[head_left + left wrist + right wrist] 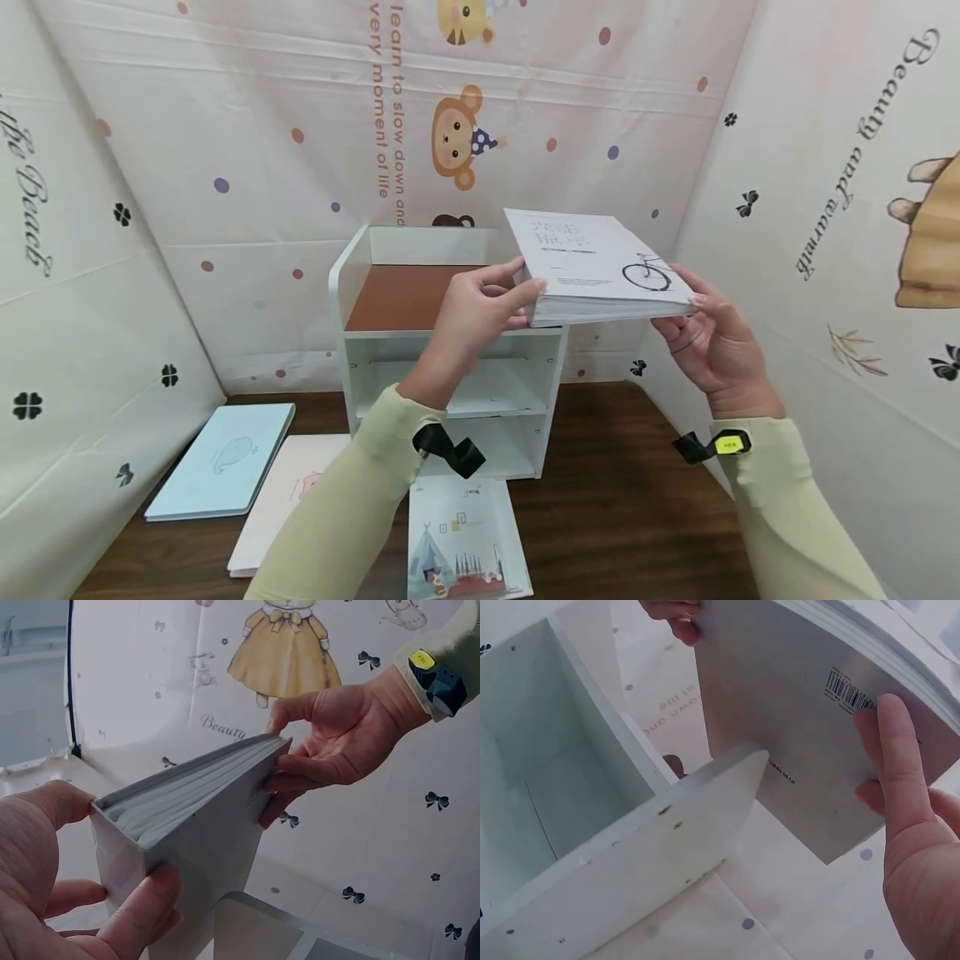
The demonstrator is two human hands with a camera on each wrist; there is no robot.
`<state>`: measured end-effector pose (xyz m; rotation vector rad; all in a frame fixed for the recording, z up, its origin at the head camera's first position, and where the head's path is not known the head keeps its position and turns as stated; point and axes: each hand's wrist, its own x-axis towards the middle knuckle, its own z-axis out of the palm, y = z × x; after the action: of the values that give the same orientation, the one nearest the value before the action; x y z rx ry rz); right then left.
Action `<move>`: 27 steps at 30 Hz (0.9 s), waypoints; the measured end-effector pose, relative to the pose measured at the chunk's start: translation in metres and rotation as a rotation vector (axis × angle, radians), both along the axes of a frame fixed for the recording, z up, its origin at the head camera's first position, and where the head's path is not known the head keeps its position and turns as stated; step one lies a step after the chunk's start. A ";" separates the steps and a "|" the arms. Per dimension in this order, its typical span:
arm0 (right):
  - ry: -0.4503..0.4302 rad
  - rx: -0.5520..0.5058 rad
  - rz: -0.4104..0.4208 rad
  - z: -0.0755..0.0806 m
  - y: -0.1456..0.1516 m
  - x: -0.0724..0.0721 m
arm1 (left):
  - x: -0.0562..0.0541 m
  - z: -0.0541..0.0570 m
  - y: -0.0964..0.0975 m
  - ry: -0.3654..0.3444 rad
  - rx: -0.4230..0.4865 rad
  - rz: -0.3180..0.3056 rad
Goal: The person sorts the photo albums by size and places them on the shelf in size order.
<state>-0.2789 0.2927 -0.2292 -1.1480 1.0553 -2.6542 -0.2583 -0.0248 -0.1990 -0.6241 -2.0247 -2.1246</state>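
A thick white book (581, 254) with a bicycle drawing on its cover is held up, slightly tilted, above the right part of a small white shelf (340, 308). My left hand (480, 312) grips its left end, thumb on top and fingers below. At the right end my right hand (716, 342) pinches it between thumb and fingers. The left wrist view shows the page edges between the covers of the book (199, 817). In the right wrist view a barcode (849, 688) is on its underside, and fingers of my right hand (915, 840) lie against that face.
The shelf has a brown top board (397, 296) and open compartments below. On the dark wooden table (630, 500) lie a light blue notebook (221, 462), a pale pink notebook (288, 492) and a booklet with a tent picture (465, 537). Printed cloth walls (262, 208) surround the table.
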 end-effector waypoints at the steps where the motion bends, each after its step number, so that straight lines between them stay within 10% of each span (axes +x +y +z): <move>1: -0.004 -0.008 0.019 0.000 -0.001 0.000 | 0.000 0.000 -0.001 0.000 -0.003 0.004; 27: 0.041 0.015 -0.102 -0.008 -0.051 -0.001 | 0.005 -0.004 -0.046 -0.012 -0.032 0.078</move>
<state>-0.2796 0.2420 -0.2369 -1.1817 1.1693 -2.7045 -0.2535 -0.0708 -0.2027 -0.5293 -2.0578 -2.0610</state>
